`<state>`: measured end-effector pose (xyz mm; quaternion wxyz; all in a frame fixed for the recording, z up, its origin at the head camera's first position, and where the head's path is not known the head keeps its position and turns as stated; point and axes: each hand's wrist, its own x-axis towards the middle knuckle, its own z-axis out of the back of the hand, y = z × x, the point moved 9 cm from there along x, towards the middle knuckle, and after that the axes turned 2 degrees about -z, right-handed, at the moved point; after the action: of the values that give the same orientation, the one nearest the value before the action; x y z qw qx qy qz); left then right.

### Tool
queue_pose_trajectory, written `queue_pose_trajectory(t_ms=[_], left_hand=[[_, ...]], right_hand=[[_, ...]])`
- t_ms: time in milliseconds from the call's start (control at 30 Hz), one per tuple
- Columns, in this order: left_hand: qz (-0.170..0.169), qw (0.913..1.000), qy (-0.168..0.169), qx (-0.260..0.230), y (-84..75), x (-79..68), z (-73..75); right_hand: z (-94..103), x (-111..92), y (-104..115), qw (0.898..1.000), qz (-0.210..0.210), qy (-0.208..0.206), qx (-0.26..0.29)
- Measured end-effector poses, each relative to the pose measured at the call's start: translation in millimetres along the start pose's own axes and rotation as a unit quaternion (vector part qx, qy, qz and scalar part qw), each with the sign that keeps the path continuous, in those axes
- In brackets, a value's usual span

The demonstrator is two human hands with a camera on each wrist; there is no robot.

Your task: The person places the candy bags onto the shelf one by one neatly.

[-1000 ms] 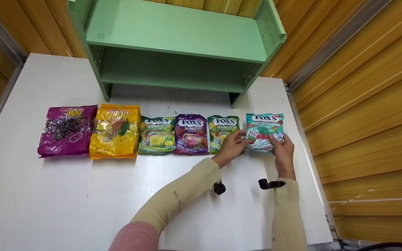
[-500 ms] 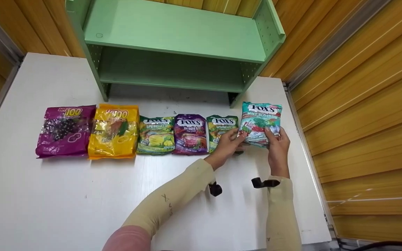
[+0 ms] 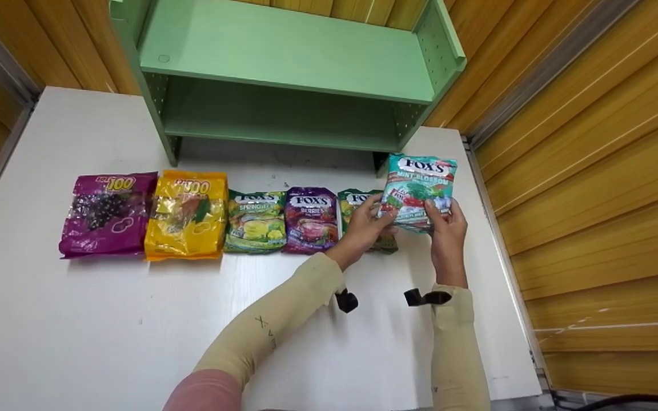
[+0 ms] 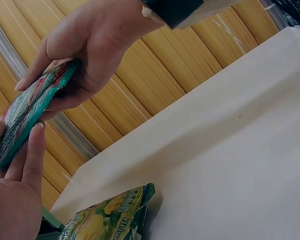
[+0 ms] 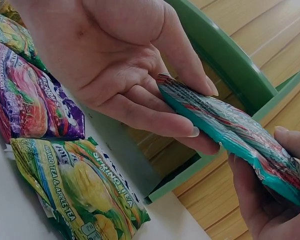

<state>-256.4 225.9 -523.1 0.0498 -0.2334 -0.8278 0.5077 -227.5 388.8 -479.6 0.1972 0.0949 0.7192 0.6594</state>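
Note:
Both hands hold a teal Fox's Mint Blossom candy bag (image 3: pixel 420 185) by its lower part, raised over the table. My left hand (image 3: pixel 358 231) pinches the left corner, thumb on the front and fingers behind. On the right side my right hand (image 3: pixel 448 242) grips it the same way. The left wrist view shows the bag (image 4: pixel 32 112) edge-on between both hands. Below the left hand lies a green Spring Tea bag (image 5: pixel 85 187), partly covered by that hand in the head view. Beside it is a purple Fox's Berries bag (image 3: pixel 312 220).
The row continues leftward with another green Spring Tea bag (image 3: pixel 256 221), a yellow candy bag (image 3: pixel 186 214) and a purple candy bag (image 3: pixel 109 214). Behind stands a green shelf unit (image 3: pixel 289 51) on the white table (image 3: pixel 106 331). A wood-slat wall (image 3: pixel 597 188) borders the right side.
The teal bag has been lifted off the table and carried up and leftward, toward the shelf's right leg. Both hands moved with it, keeping their hold. The other bags stayed put.

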Motion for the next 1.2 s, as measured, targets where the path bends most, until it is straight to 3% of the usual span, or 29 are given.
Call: queue_pose_trajectory(t_ms=[300, 700, 967, 1200], left_hand=[[-0.034, 0.9993, 0.013, -0.006, -21.9, -3.4, 7.0], [-0.086, 0.9942, -0.003, 0.063, -55.0, -7.1, 25.2], [-0.123, 0.9913, -0.002, 0.045, -74.7, -6.9, 32.0], [-0.129, 0.9905, -0.017, 0.045, -89.2, -7.8, 39.7]], right_hand=[[-10.4, -1.1, 2.4, 1.0, 0.0, 0.029, -0.007], [-22.2, -4.7, 8.9, 0.996, 0.019, 0.078, -0.024], [-33.3, -8.2, 18.5, 0.992, 0.062, 0.109, -0.029], [-43.5, -8.5, 26.0, 0.987, 0.086, 0.121, -0.056]])
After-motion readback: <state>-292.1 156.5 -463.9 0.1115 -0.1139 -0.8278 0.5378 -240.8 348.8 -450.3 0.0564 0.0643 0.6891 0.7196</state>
